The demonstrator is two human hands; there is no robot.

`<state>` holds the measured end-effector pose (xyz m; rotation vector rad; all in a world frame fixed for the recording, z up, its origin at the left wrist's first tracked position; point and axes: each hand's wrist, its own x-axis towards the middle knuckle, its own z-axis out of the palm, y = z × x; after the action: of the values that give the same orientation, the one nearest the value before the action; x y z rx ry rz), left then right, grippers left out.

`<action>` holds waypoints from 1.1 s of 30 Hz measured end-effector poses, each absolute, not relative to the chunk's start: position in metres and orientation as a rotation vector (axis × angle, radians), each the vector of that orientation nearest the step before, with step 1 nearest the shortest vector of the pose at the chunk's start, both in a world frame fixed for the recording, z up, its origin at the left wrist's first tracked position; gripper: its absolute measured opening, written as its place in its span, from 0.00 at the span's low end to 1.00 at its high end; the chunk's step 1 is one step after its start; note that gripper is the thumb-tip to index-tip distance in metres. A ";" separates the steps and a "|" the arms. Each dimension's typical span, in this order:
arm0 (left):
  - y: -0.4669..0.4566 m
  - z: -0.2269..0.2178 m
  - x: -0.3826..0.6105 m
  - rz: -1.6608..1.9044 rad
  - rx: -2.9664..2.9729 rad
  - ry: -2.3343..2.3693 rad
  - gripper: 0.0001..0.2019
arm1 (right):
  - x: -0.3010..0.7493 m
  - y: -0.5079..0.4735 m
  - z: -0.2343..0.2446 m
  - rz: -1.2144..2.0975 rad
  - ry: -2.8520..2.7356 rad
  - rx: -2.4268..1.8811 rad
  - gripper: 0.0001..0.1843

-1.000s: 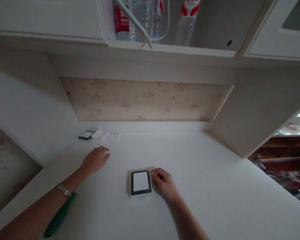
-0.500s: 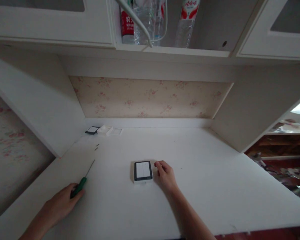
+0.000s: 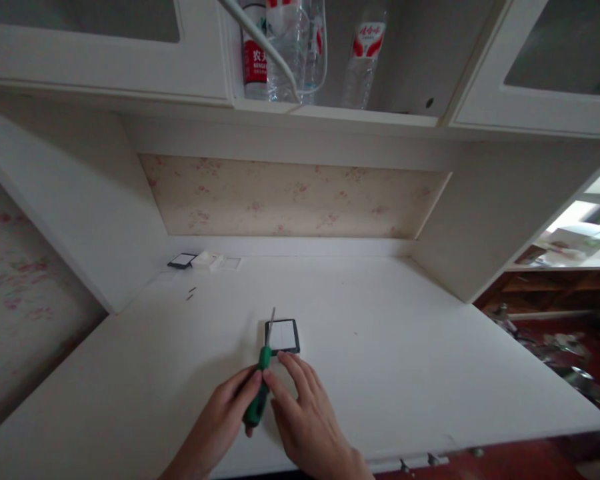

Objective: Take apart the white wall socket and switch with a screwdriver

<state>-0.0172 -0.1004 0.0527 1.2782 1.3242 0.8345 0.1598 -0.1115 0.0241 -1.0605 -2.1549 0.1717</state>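
Note:
My left hand (image 3: 225,413) is closed around the green handle of a screwdriver (image 3: 264,360), whose thin metal shaft points up and away over a switch panel. My right hand (image 3: 305,407) is beside the handle with its fingers apart; one fingertip touches the handle, and others reach the panel's near edge. This switch panel (image 3: 284,335), a square white face in a dark frame, lies flat on the white desk. My right hand and the screwdriver cover its near side and left edge.
At the back left lie a second dark-framed panel (image 3: 182,261), a white box-like part (image 3: 207,261) and a thin white frame (image 3: 231,264). Two small dark screws (image 3: 191,293) rest nearer. Above, the cabinet shelf (image 3: 330,115) holds plastic bottles (image 3: 364,60) and a hanging white cable (image 3: 265,47).
My left hand has carried the screwdriver right, from the desk's left side to over the panel. My right hand has moved from the panel's right side to its near edge, meeting the handle.

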 end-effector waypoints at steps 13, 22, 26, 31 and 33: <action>-0.098 0.072 0.047 0.812 1.747 1.024 0.17 | 0.207 -0.117 0.013 0.347 -1.853 -1.012 0.26; -0.012 0.039 0.015 0.854 2.202 1.325 0.26 | 0.225 -0.083 0.032 0.786 -1.002 -0.938 0.10; 0.005 0.018 0.006 0.742 2.232 1.335 0.33 | 0.230 -0.067 0.048 0.906 -0.912 -1.016 0.13; 0.009 0.010 0.003 0.706 2.194 1.323 0.32 | 0.228 -0.052 0.059 1.032 -0.970 -1.104 0.18; 0.010 0.009 0.002 0.694 2.166 1.330 0.35 | 0.226 -0.047 0.063 1.049 -1.004 -1.135 0.19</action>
<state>0.0023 0.0104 0.0090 2.1661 1.3296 0.6941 0.2263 -0.0469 0.0625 -1.1351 -1.0042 1.0495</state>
